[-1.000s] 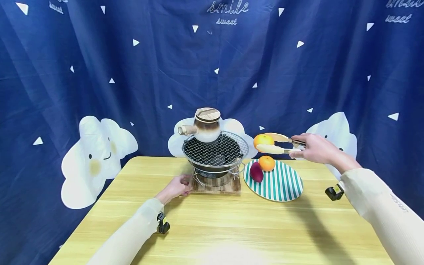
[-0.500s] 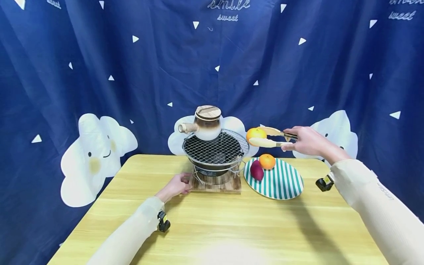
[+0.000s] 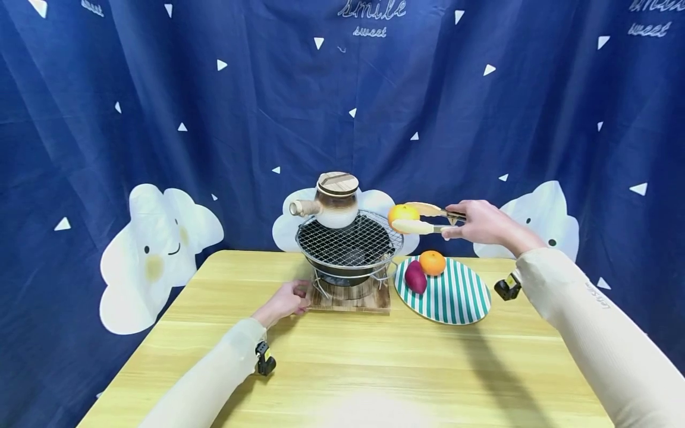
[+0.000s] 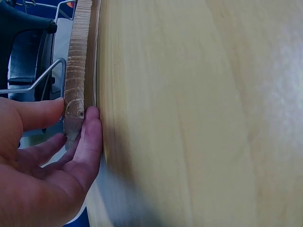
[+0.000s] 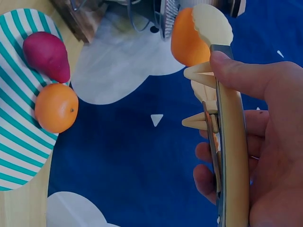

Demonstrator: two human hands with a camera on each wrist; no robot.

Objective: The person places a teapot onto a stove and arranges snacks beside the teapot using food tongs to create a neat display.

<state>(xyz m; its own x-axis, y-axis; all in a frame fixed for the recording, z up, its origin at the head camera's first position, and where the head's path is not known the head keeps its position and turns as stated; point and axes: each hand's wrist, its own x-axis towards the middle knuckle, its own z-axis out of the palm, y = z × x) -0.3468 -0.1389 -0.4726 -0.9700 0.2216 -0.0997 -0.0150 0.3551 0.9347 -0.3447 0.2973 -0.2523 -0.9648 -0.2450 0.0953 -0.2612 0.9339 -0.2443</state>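
Landmark for all positions: the grill (image 3: 349,245), a round wire-mesh brazier sitting on a wooden board (image 3: 350,300) at the far middle of the table (image 3: 342,368).

Right hand (image 3: 478,221) is gripping the tongs (image 3: 428,218), fingers curled round both arms and squeezing them together, as the right wrist view shows (image 5: 251,156). The cream tong tips are clamping an orange (image 3: 403,214) and holding it in the air at the grill's right rim, just above mesh level. Judgement: tongs are being used, not bare fingers, to keep the hand away from the mesh.

Left hand (image 3: 283,302) is resting at the grill's near-left, against the board's corner. In the left wrist view the thumb and fingers (image 4: 87,142) are lying fairly straight, touching the board's edge (image 4: 75,61), not wrapped round it. Judgement: it is probably steadying the board so the grill does not slide.

A clay teapot (image 3: 333,202) with a wooden lid is standing upright on the back of the mesh, side handle pointing left; this is leaving the front and right of the mesh free.

To the grill's right, just beside the board, a green-striped plate (image 3: 455,300) is carrying a second orange (image 3: 431,262) and a purple sweet potato (image 3: 415,276), the two lying close together on the plate's far-left part.
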